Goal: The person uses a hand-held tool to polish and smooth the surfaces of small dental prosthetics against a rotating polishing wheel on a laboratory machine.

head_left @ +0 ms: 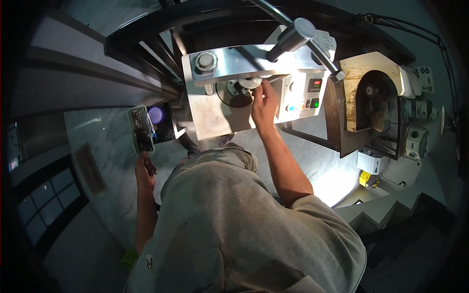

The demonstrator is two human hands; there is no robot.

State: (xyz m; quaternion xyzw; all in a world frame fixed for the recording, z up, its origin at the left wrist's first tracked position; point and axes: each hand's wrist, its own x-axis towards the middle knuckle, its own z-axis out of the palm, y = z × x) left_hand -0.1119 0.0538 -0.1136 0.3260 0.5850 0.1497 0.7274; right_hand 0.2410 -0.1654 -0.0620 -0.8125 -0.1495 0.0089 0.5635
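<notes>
My right hand (266,105) reaches up to the bench press, its fingers closed at the edge of a round metal piece (250,83) under the steel crossbar (234,63). The crossbar partly hides that piece. Below it, a dark round opening (234,100) shows in the pale press plate (211,116). My left hand (145,171) hangs low on the left with its fingers curled; what they hold, if anything, is in shadow. Just beyond it is a pale green tray (132,128) of dark bits.
A T-handled screw (299,31) rises above the crossbar. Right of my hand stands a control panel (299,100) with lit buttons and a red display. A purple round lid (156,115) is beside the tray. Farther right stands a machine with an arched opening (356,97).
</notes>
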